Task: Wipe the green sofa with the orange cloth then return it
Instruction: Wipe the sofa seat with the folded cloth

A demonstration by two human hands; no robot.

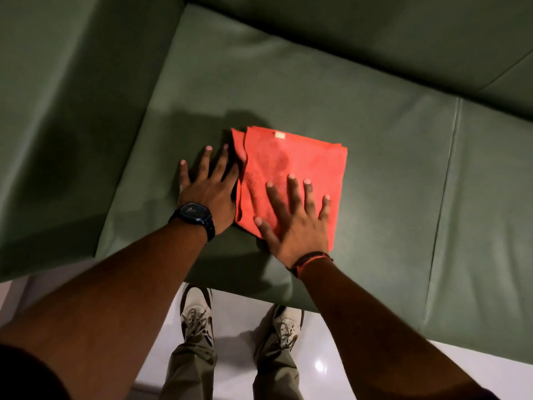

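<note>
Now: both hands flat on sofa seat, cloth under the right.
Near to far: right hand (291,215) spread palm-down, fingers splayed, pressing the near half of the cloth (291,171), gripping nothing; left hand (209,187) also flat and spread on the sofa (375,174) just beside the cloth's left edge, fingertips by its loose fold. Cloth looks light, soft, folded in layers, prob. slides easily on smooth upholstery; best pinched at the left layered edge or driven w/ palm pressure.

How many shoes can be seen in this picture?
2. The left shoe and the right shoe stand on the pale floor, close to the front edge of the green sofa.
</note>
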